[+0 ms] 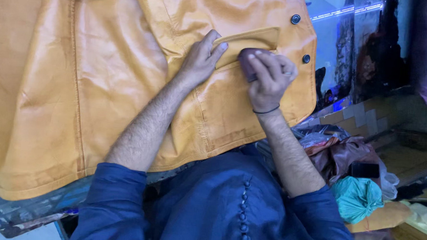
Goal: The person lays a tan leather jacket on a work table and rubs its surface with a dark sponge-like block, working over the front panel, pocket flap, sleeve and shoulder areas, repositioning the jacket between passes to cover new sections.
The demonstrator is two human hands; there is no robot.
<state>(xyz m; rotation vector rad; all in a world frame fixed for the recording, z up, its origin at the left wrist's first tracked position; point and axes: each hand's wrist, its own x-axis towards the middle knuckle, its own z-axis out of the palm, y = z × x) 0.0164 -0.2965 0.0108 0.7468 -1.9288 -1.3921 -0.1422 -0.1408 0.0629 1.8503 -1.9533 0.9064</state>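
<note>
A tan leather jacket (95,81) lies spread across the work surface in the head view. My left hand (200,59) presses on it and lifts the pocket flap (250,40) with its fingertips. My right hand (269,77) grips a small dark maroon pad (246,64) held against the leather just under the flap. Two dark snap buttons (295,19) sit near the jacket's right edge.
Bags and bundles lie at the lower right: a teal bag (359,198), a brown leather piece (339,156) and a yellow piece (384,216). A tiled ledge (367,114) runs behind them. My blue shirt fills the bottom middle.
</note>
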